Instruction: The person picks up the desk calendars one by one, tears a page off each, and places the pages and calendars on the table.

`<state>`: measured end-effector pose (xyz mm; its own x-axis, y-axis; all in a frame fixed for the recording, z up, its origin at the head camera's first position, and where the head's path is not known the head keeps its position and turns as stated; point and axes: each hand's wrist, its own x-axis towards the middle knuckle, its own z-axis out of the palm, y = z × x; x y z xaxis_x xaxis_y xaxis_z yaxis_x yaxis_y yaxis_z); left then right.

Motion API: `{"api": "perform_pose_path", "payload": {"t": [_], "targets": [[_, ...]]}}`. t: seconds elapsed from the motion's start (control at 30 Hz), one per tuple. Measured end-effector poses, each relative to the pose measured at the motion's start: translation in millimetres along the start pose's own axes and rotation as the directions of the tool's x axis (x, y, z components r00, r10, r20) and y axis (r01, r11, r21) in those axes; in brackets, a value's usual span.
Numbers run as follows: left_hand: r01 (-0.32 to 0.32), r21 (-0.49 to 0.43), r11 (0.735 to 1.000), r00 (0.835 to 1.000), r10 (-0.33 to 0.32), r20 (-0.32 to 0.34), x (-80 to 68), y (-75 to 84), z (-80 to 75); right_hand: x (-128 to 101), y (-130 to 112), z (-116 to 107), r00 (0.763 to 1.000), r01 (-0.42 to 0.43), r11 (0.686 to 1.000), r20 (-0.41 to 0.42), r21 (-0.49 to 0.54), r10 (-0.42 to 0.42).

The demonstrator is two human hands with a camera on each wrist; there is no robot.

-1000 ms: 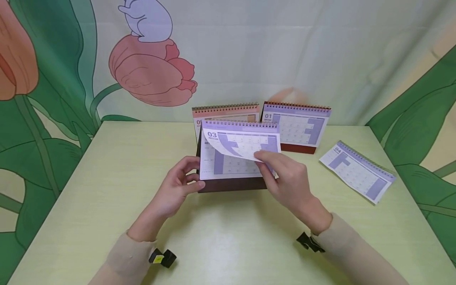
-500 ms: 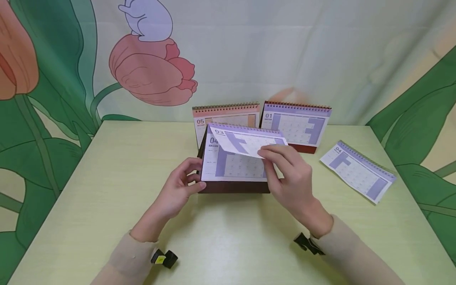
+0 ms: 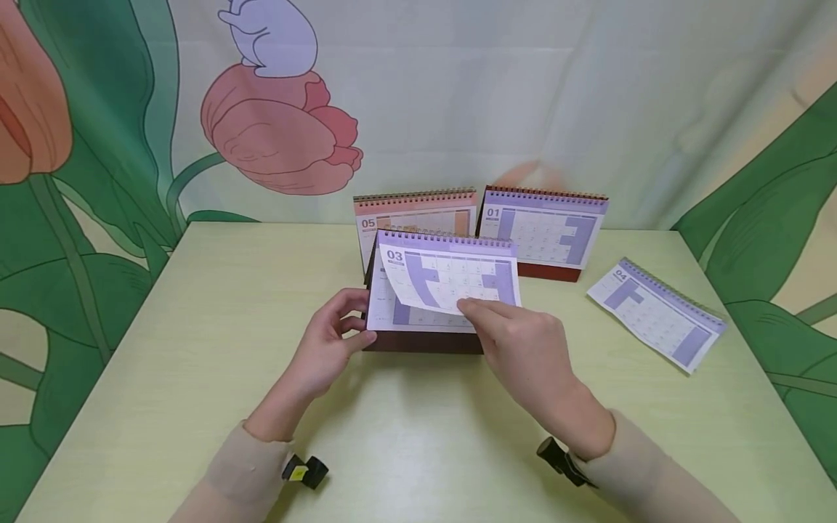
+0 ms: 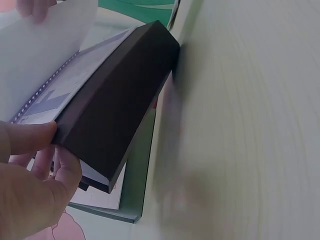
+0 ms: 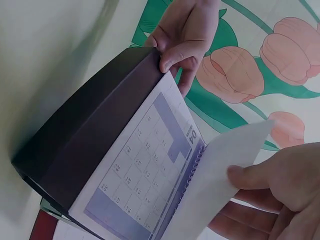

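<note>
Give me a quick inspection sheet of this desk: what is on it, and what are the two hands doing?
Surface: pale green table.
Job's things: front desk calendar on a dark base, its 03 page partly lifted off the 04 page beneath.
Clutter: 05 calendar and 01 calendar standing behind; 04 calendar lying flat at right.
Hands: left hand grips the front calendar's left end; right hand pinches the 03 page.
Cables: nothing seen.
Surroundings: tulip-print backdrop.
</note>
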<state>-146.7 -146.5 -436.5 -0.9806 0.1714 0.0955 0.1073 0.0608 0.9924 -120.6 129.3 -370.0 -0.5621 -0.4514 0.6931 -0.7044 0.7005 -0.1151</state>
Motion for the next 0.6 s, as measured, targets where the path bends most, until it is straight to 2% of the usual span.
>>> {"api": "perform_pose_path", "payload": {"t": [0.37, 0.47, 0.6], "targets": [[0.026, 0.046, 0.999, 0.999, -0.024, -0.030, -0.2, -0.3, -0.1, -6, 0, 14, 0.996, -0.094, 0.993, 0.004, 0.076, 0.094], [0.035, 0.064, 0.997, 0.999, -0.033, -0.036, -0.1, -1.3, -0.1, -9, 1, 20, 0.996, -0.087, 0.992, 0.003, 0.096, 0.087], [0.046, 0.081, 0.996, 0.998, -0.043, -0.034, -0.3, -3.1, -0.2, -13, 3, 26, 0.999, -0.036, 0.995, -0.010, 0.097, 0.037]]}}
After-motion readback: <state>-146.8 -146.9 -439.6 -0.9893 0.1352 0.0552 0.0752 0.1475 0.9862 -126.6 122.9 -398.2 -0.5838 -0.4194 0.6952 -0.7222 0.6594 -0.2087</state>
